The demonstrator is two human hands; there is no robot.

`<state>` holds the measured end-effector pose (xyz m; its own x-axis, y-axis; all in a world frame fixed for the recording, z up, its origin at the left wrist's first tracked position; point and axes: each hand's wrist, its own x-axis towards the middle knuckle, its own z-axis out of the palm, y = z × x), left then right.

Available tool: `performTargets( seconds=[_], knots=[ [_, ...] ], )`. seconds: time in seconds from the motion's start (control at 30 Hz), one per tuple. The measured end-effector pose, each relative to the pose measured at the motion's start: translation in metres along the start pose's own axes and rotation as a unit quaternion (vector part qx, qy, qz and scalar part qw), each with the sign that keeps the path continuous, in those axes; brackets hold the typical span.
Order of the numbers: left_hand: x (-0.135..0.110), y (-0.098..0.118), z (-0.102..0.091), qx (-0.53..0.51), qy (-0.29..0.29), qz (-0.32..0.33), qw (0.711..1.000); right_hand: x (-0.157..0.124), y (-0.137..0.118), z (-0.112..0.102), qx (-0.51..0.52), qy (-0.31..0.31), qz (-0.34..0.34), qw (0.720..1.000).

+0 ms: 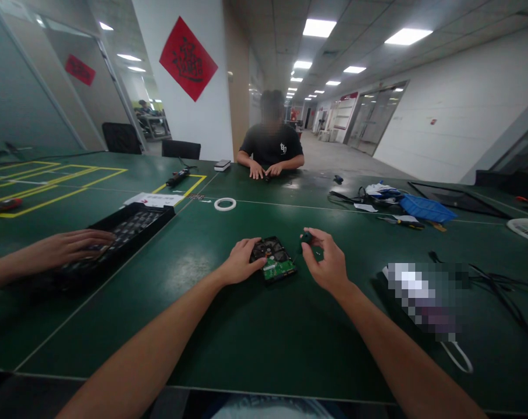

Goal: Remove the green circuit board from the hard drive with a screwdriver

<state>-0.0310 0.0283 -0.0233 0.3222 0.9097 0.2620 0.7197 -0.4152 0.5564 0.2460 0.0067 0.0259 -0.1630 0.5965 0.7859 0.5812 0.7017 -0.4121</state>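
A hard drive (277, 269) lies on the green table in front of me, its underside with the green circuit board facing up. My left hand (243, 262) grips its left edge, the thumb at the near side and the fingers at the far side. To the right of the drive, my right hand (327, 261) pinches a small dark rounded piece (306, 237) between thumb and fingers. That piece is held apart from the drive, and its kind is unclear. A tiny light speck shows near the right thumb.
At left, another person's hand (78, 247) rests in a black keyboard-like tray (161, 216). A person (272, 145) sits opposite. White tape roll (225, 204), blue bag (427, 208), pliers-like tool (406, 222), and a blurred-out object (421, 299) with cables (503, 285) lie around.
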Motion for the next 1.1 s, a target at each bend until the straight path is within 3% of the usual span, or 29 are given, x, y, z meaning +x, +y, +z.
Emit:
performTargets(
  seconds=[0.2,0.43,0.63,0.83,1.1],
  knots=[
    [0.0009,-0.0017,0.0013,0.003,-0.005,0.003,1.000,-0.0011,0.0054,0.0014,-0.029,0.041,-0.011,0.999],
    [-0.0002,-0.0001,0.0020,-0.002,0.001,0.001,1.000,0.0012,0.0057,0.0013,-0.016,0.034,-0.032,0.999],
    [-0.0010,0.0025,0.0002,-0.004,-0.004,-0.002,1.000,0.0030,0.0044,-0.0044,-0.067,0.031,-0.075,0.994],
    [-0.0012,0.0022,0.0002,0.005,-0.004,0.003,1.000,0.0020,0.0009,-0.0050,-0.057,0.011,-0.035,0.998],
    [-0.0003,0.0025,0.0006,0.004,-0.009,-0.004,1.000,0.0039,-0.0035,-0.0049,-0.010,-0.004,-0.038,0.999]
  ],
)
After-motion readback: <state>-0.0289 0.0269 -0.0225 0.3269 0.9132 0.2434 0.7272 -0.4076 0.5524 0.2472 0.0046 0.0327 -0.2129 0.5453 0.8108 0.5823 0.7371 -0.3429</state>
